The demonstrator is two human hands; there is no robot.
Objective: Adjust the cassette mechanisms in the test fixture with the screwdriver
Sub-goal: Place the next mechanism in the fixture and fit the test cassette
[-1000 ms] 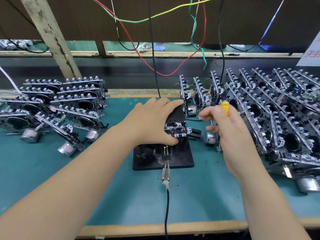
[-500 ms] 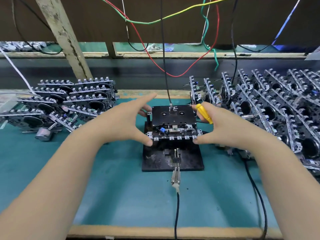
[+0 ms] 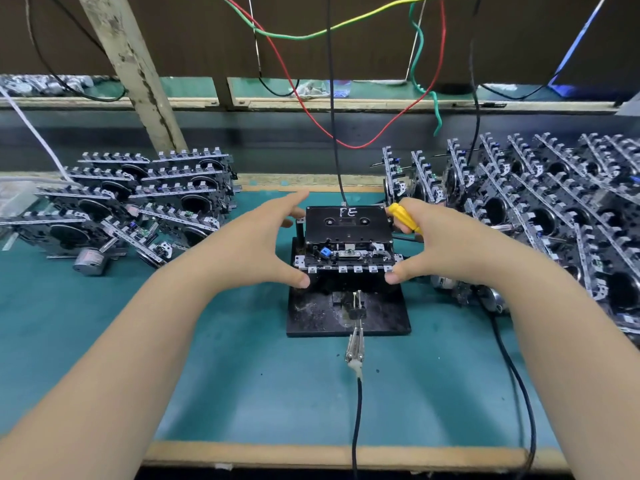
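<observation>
At frame centre a cassette mechanism (image 3: 346,263) sits on the black test fixture (image 3: 348,311). The left hand (image 3: 258,245), fingers spread, touches its left edge; the right hand (image 3: 438,242) steadies the other side, pinching the yellow screwdriver (image 3: 403,218). Judged: seating step; next, bring the tip to the adjustment screw.

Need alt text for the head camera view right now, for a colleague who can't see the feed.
Two bare hands flank a cassette mechanism on a black test fixture, thumbs at its front corners. The right hand also holds a yellow-handled screwdriver; the left hand is spread open. Piles of mechanisms lie on both sides of the teal bench.
</observation>
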